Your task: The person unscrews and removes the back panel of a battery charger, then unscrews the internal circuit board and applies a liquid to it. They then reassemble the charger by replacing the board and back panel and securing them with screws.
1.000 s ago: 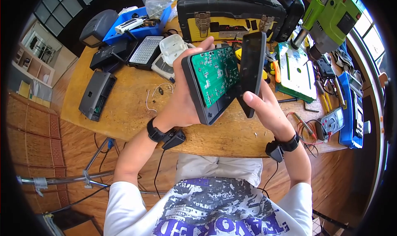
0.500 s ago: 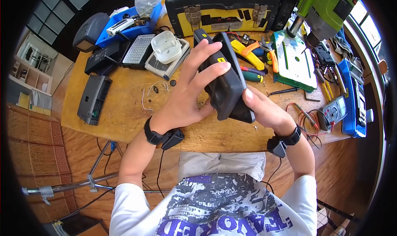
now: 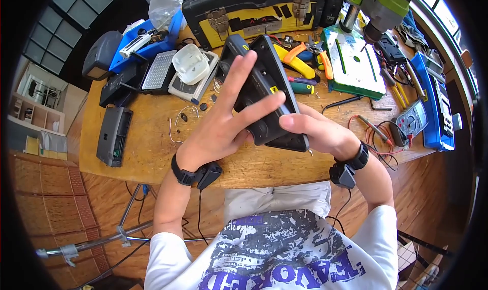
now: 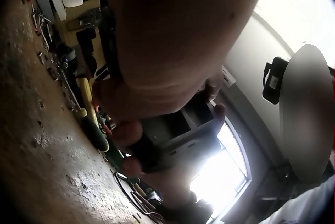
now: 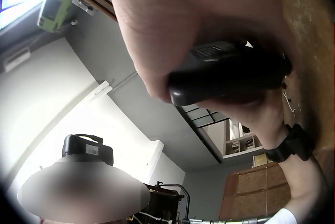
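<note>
Above the table, the left hand [image 3: 216, 125] grips a black casing part [image 3: 260, 82] with yellow labels, its fingers spread over the edge. Just right of that part is a black cover [image 3: 272, 61], held low down by the right hand [image 3: 329, 132] with the thumb on its near edge. The two parts stand tilted, close together at the bottom, with a gap higher up. In the left wrist view the casing [image 4: 183, 137] is dim between the fingers. The right wrist view shows a black part [image 5: 225, 80] under the palm. No circuit board surface shows.
Behind the hands is a black and yellow toolbox [image 3: 259, 23]. Orange-handled pliers [image 3: 325, 64], a green drill [image 3: 389, 8] and a multimeter [image 3: 412, 118] are to the right. A clear container [image 3: 191, 64], blue tray [image 3: 173, 28] and grey device [image 3: 114, 136] lie left.
The casing part has turned over, so its green circuit board is now out of sight. Left fingers have moved from behind it to across its labelled edge. The two parts have come closer together.
</note>
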Demonstrator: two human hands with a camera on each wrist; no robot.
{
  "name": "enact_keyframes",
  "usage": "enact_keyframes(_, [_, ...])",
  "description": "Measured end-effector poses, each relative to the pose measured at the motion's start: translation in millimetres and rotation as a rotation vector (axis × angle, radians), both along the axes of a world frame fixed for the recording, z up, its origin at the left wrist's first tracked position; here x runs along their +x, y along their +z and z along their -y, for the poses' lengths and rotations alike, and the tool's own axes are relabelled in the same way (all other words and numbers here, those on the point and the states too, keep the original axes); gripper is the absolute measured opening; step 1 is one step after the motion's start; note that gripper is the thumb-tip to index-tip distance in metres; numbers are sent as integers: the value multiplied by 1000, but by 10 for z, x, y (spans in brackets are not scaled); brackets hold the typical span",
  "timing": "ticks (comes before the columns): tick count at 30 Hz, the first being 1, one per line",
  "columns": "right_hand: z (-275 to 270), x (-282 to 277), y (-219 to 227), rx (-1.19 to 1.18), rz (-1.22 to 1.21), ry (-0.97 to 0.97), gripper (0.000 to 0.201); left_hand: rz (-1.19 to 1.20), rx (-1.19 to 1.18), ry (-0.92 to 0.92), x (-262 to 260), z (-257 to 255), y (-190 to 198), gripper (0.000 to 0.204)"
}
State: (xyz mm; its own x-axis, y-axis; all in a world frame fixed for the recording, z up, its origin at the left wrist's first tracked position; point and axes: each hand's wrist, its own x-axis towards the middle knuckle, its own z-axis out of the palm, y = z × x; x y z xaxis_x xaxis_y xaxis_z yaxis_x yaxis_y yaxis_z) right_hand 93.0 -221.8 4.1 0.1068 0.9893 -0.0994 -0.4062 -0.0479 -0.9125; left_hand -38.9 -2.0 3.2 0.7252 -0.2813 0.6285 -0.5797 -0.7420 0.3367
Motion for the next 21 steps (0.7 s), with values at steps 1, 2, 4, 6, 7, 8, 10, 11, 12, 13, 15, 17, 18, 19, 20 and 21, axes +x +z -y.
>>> enact_keyframes(1, [-42, -10, -29, 32, 31, -7, 85, -2, -22, 67, -12, 6, 12, 120])
enact_keyframes(2, [-61, -7, -22, 34, 32, -7, 85, -4, -43, 134, -21, 11, 21, 123])
enact_keyframes(4, [-93, -6, -13, 8, 327, -115, 97, -18, -297, 141, -29, 19, 3, 111])
enact_keyframes(6, [-119, -18, -21, 10, 285, -140, 107, -43, -808, 150, -36, 51, -8, 96])
enact_keyframes(7, [-126, -14, -37, 41, 314, -174, 110, -106, -944, 213, -46, 119, -4, 92])
enact_keyframes(8, [-135, -6, -36, 71, 345, -208, 113, -101, -942, 214, -27, 87, 3, 92])
enact_keyframes(10, [-140, -17, -10, 74, 419, -215, 117, -490, -1120, -13, 33, 13, -1, 97])
enact_keyframes(11, [-140, -24, 0, 74, 489, -223, 121, -490, -1166, 67, 45, 115, 64, 98])
enact_keyframes(12, [-143, -32, -2, 76, 491, -218, 121, -484, -1166, 71, 52, 111, 115, 98])
enact_keyframes(13, [-150, -40, -20, 92, 512, -246, 122, -530, -1179, 50, 79, 89, 164, 96])
enact_keyframes(15, [-171, -28, -76, 114, 534, -277, 123, -576, -1186, 28, 108, 53, 214, 95])
enact_keyframes(17, [-184, 5, -117, 184, 661, -344, 122, -508, -1146, 26, 130, 31, 238, 92])
enact_keyframes(18, [-185, 2, -97, 187, 662, -349, 122, -508, -1141, 22, 143, 40, 248, 92])
enact_keyframes(19, [-193, -15, -61, 169, 540, -406, 122, -493, -1145, 17, 155, 58, 255, 93])
enact_keyframes(20, [-194, -22, -37, 152, 416, -462, 121, -480, -1150, 11, 169, 72, 256, 94])
enact_keyframes(21, [-190, -6, -40, 166, 432, -489, 120, -472, -1158, -27, 190, 69, 208, 99])
